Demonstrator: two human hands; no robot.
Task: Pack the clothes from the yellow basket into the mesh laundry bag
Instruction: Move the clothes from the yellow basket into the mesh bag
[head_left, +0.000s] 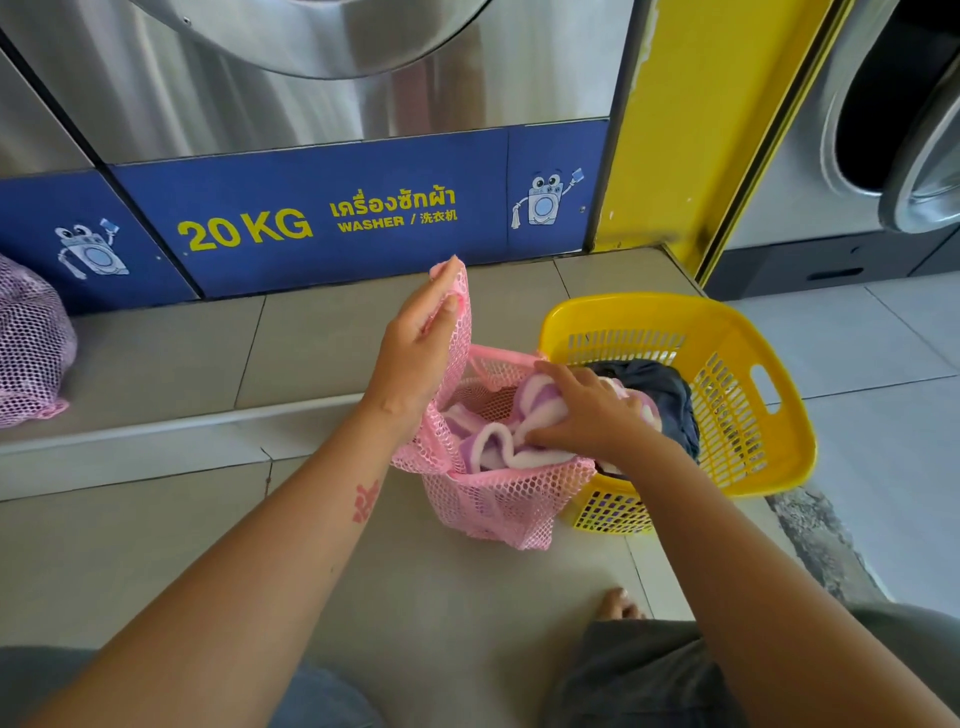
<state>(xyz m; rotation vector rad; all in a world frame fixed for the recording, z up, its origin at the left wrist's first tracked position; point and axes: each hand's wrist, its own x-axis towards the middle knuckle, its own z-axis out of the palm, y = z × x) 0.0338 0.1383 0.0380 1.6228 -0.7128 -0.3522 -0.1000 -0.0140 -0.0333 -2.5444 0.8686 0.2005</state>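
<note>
A pink mesh laundry bag (498, 499) stands open on the tiled floor, touching the left side of the yellow basket (737, 374). My left hand (415, 348) grips the bag's upper edge and holds it up and open. My right hand (587, 410) presses down on a purple-and-white striped cloth (493, 441) that lies mostly inside the bag's mouth, its right end hidden under the hand. Dark blue clothes (665, 395) lie in the basket behind my right hand.
A raised tiled step (208, 364) runs along the 20 KG washer's blue panel (311, 218). A second filled pink mesh bag (31, 343) sits on the step at far left. A yellow pillar (691, 130), another washer (883, 130), my knees and a bare foot (618, 605) are near.
</note>
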